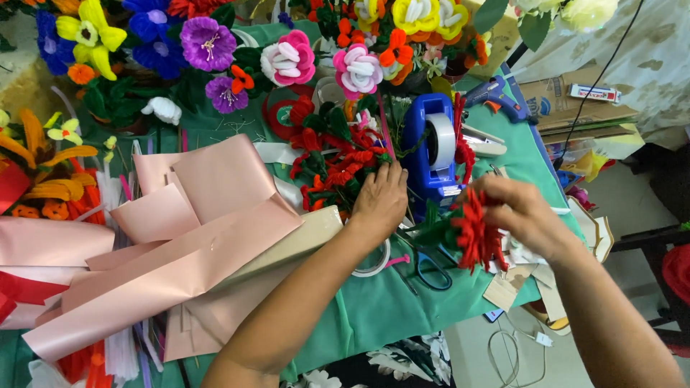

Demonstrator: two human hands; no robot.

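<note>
- Currently, my right hand (519,210) is closed around a red pipe-cleaner flower (478,233), fingers pinched on the bloom, above the right edge of the table (374,309).
- My left hand (379,201) lies palm down, fingers loosely together, on a cluster of red and green pipe-cleaner stems (327,169) near the middle of the table; whether it grips any of them, I cannot tell.
- Dark green leaves (435,231) of the held flower extend leftward, between my two hands.
- A blue tape dispenser (431,151) with a white roll stands just behind my hands, toward the far edge.
- Blue-handled scissors (430,267) lie on the green cloth, just below the flower and near the front edge.
- A white tape ring (374,264) lies under my left wrist.
- Pink wrapping sheets (187,237) are piled across the left half of the table, touching a beige sheet (302,241) beside my left forearm.
- Finished pipe-cleaner flowers (287,61) in pink, purple, yellow and blue line the far edge.
- A blue glue gun (496,97) rests at the far right corner.
</note>
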